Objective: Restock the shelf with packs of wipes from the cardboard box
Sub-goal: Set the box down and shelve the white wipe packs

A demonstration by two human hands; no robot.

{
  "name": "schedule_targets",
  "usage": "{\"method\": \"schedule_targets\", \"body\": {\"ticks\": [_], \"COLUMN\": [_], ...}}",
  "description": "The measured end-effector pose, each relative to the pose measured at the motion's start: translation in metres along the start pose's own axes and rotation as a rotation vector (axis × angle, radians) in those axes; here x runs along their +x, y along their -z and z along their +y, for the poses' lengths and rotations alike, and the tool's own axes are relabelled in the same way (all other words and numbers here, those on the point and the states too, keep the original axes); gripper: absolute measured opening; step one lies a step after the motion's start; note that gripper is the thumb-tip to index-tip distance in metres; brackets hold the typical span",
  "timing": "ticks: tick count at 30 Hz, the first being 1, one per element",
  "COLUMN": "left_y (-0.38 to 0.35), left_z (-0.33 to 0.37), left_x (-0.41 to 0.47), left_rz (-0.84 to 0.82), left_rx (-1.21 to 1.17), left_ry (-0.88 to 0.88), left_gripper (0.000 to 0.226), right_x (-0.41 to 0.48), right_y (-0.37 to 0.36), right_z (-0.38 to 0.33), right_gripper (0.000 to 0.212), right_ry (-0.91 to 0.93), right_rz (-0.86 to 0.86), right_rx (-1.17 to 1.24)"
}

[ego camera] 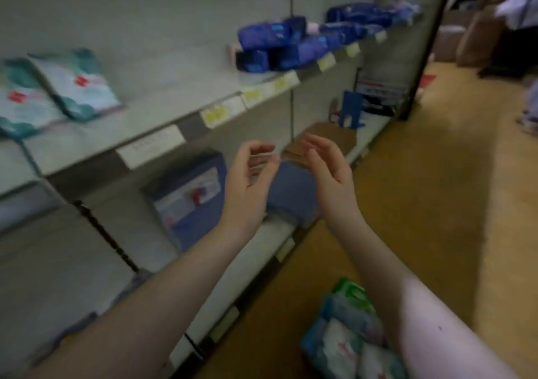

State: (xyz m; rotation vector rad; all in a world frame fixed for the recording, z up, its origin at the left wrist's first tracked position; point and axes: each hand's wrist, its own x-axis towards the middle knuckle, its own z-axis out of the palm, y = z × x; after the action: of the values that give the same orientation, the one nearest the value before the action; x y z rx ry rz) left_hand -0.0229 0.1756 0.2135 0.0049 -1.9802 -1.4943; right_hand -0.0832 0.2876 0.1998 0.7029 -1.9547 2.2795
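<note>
Both my hands are raised in front of the shelving, palms turned toward each other, holding nothing. My left hand (pixel 250 180) has loosely curled fingers; my right hand (pixel 327 169) has relaxed, nearly straight fingers. Two teal-and-white packs of wipes (pixel 72 84) lean on the upper shelf (pixel 163 102) at the left. More packs of wipes (pixel 346 346), white, blue and green, lie heaped at the bottom of the view beside my right forearm; the box holding them is not visible. The picture is blurred.
Dark blue packs (pixel 291 43) pile up farther along the upper shelf. A large blue pack (pixel 189 198) stands on the lower shelf, another blue one (pixel 291 192) behind my hands. A cardboard box (pixel 326 139) sits on the low shelf. Wooden floor (pixel 422 204) stretches right.
</note>
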Motion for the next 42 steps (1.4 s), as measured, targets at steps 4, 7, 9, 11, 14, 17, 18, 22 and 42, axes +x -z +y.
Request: {"method": "schedule_targets", "body": {"ticks": [4, 7, 9, 11, 14, 17, 18, 22, 42], "left_y": [-0.070, -0.112, -0.136, -0.156, -0.175, -0.187, -0.189, -0.192, -0.198], "left_z": [-0.026, -0.044, -0.053, -0.061, -0.073, -0.085, -0.089, -0.116, -0.173], "left_x": [-0.043, -0.071, -0.092, -0.112, -0.136, -0.157, -0.163, -0.185, -0.261], "left_rz": [-0.122, -0.208, -0.262, -0.331, -0.406, -0.465, -0.482, -0.571, -0.785], "left_rx": [-0.040, -0.034, -0.040, -0.045, -0.041, -0.004, 0.027, 0.239, 0.838], "left_ry": [0.131, 0.190, 0.250, 0.331, 0.423, 0.475, 0.488, 0.549, 0.841], "left_gripper": [0.009, 0.011, 0.017, 0.022, 0.020, 0.008, 0.007, 0.017, 0.082], "right_x": [-0.044, -0.070, -0.089, -0.108, -0.132, -0.155, -0.163, -0.195, -0.278], "right_y": [0.078, 0.128, 0.160, 0.187, 0.212, 0.228, 0.231, 0.234, 0.224], "right_z": [0.027, 0.048, 0.061, 0.073, 0.083, 0.095, 0.101, 0.123, 0.190], "right_gripper": [0.021, 0.019, 0.018, 0.016, 0.015, 0.015, 0.015, 0.015, 0.082], "right_ry": [-0.076, -0.134, -0.174, -0.228, -0.295, -0.368, -0.395, -0.515, -1.222], "right_rz": [0.112, 0.228, 0.301, 0.364, 0.413, 0.441, 0.450, 0.465, 0.421], "right_rx": [-0.091, -0.164, -0.204, -0.230, -0.270, -0.297, -0.305, -0.341, -0.828]}}
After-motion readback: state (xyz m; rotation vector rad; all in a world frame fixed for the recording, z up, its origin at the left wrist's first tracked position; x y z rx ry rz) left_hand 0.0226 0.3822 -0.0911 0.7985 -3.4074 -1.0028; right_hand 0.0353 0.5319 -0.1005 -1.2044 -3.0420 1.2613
